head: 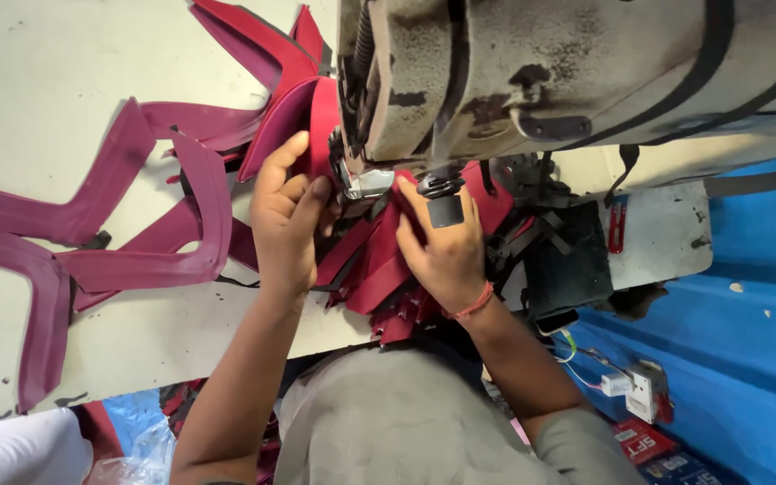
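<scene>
finished side, 9 o'clock of the machine: several stitched maroon v-shaped strips point(92, 242) lie spread on the pale table point(29, 81), so part of the batch looks done. left hand point(287, 220), at 9 o'clock of the needle: fingers curled narrowly, pinching the edge of the red piece point(379, 260) and steering it at the presser foot point(365, 184). that piece lies under the foot, mid-seam by my judgement. right hand point(442, 247), at 5 o'clock of the foot: fingers flat, pressing down on the same piece, closing on nothing. worn sewing machine head point(568, 72) overhangs at 12 o'clock. more red and black cut pieces point(541, 233) lie at 3 o'clock, seemingly unsewn; a good share appears left.
</scene>
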